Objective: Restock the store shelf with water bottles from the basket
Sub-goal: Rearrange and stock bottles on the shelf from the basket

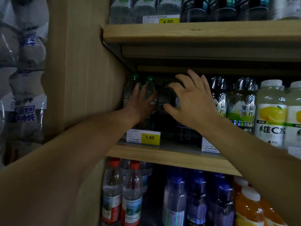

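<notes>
1. Left hand (pixel 140 101), frame centre, fingers straight, pressing green-capped water bottle (pixel 149 88) on middle shelf (pixel 162 154).
2. Right hand (pixel 192 101) spread, released, over dark bottles (pixel 164 98).
3. Price tag (pixel 143 137) below.
</notes>
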A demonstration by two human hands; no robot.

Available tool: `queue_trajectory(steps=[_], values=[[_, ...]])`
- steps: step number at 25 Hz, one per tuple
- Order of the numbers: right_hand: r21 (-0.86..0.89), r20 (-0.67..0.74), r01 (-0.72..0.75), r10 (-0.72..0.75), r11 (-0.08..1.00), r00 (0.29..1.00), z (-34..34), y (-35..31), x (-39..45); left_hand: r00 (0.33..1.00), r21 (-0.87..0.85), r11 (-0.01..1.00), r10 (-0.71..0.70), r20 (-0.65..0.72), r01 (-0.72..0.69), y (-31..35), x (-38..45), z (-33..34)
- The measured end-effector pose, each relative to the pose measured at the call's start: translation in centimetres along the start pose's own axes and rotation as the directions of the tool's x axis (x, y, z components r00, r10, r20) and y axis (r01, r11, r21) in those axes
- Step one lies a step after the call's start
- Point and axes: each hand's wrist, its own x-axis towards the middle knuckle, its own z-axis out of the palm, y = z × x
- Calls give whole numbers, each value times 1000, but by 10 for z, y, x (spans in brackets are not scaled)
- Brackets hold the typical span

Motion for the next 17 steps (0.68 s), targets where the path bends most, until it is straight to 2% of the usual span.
queue_trajectory(steps=[5, 9, 11, 14, 17], values=[[3, 37, -14, 14, 1000, 999, -4, 3, -6, 999, -89, 996, 13, 31, -10, -3, -4, -4], [41, 63, -34, 31, 999, 998, -20, 5, -18, 999, -325, 945, 31, 14, -25, -15, -32, -16], [68, 88, -37, 31, 997, 996, -34, 5, -31, 1000, -499, 867, -7, -16, -2, -19, -58, -30], [125, 144, -57, 38, 991, 989, -57, 1, -61, 992, -752, 658, -122, -40, 51, -12, -110, -53], [174, 227, -52, 12, 983, 974, -78, -6, -103, 983, -857, 505, -183, 14, 106, 11, -171, -80]])
